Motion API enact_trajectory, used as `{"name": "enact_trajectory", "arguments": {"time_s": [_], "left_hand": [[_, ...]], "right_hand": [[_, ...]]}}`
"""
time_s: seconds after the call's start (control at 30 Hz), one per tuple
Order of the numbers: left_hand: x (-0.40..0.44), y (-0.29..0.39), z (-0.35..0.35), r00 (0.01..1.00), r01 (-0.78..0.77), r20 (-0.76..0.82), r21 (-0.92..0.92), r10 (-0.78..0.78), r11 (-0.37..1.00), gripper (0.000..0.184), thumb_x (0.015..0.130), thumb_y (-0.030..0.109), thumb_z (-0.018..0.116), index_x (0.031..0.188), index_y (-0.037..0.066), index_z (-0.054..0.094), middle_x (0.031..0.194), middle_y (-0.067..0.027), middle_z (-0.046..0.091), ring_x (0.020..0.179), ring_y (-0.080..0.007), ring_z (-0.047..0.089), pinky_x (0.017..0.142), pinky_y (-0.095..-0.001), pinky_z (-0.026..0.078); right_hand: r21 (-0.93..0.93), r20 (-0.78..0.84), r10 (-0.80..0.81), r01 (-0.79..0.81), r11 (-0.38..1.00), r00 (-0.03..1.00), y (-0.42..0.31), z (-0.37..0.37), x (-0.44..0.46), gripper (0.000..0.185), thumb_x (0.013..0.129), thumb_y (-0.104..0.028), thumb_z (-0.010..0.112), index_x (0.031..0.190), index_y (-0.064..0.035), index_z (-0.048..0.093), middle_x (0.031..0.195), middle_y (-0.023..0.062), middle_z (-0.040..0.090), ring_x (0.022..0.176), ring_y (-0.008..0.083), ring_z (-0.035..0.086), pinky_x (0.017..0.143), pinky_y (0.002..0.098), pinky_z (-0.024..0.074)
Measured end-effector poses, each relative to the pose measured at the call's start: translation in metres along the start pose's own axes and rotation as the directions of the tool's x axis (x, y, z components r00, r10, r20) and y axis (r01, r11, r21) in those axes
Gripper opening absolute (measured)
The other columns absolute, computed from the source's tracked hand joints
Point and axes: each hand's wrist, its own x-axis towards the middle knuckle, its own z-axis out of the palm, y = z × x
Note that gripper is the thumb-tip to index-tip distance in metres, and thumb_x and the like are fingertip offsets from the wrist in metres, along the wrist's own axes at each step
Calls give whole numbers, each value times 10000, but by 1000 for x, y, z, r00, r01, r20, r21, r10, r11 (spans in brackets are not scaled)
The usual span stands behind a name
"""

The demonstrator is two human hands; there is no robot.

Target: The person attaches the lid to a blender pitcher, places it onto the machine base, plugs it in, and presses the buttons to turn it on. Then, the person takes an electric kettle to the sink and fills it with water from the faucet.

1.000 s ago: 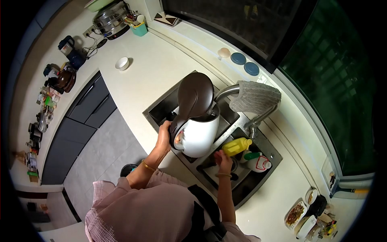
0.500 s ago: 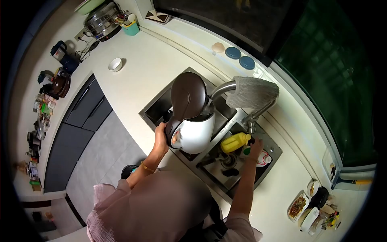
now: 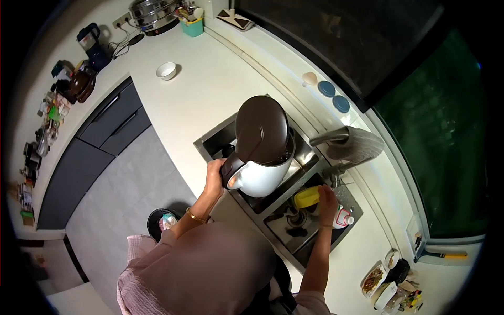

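My left hand (image 3: 213, 181) is closed around the handle of a white electric kettle (image 3: 260, 179). Its dark brown lid (image 3: 261, 128) stands raised, and the body is held over the left basin of the steel sink (image 3: 207, 143). The towel-wrapped faucet (image 3: 331, 137) has its spout to the right of the kettle's mouth. Over the right basin, my right hand (image 3: 328, 202) is beside the end of a yellow bottle (image 3: 306, 198), overlapping it in view. Its fingertips are partly hidden, so a grip cannot be made out. A white bottle with red marking (image 3: 342, 217) stands just right of this hand.
A white bowl (image 3: 166, 71) sits on the counter at the upper left. Food dishes (image 3: 374, 280) and jars crowd the lower right. Two blue round lids (image 3: 333, 96) lie on the window ledge. A bin (image 3: 157, 223) is on the floor by my left arm.
The view has shifted. The kettle's mouth is now apart from the faucet spout, which was over it before. My right hand has moved from beside the faucet base toward the yellow bottle.
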Motion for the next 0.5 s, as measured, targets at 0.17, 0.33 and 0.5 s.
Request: {"name": "enact_trajectory", "arguments": {"time_s": [0.17,0.33,0.5], "left_hand": [[-10,42,-23,1000,-8,-22,-92,6,996,311,751,180,367,649,-41,560,564,-30,514,517,-104,458,503,-238,358],[-14,90,-52,991,-116,-83,-129,106,985,342,790,188,401,560,-30,529,445,-84,486,321,-134,419,333,-236,318],[7,118,-113,991,-115,-82,-199,101,973,329,788,203,397,583,-29,509,436,-95,461,301,-160,398,321,-265,301]], "right_hand": [[48,20,-468,467,883,883,-159,44,-31,301,816,-128,502,1074,27,495,1052,131,550,993,232,515,858,315,381],[-174,291,-853,901,398,434,-276,115,-56,416,827,-235,451,1161,13,444,1223,160,425,1173,334,343,961,425,254],[-384,615,-679,904,187,401,-310,214,-54,551,774,-247,460,1248,2,330,1317,155,299,1248,300,224,976,539,85]]}}
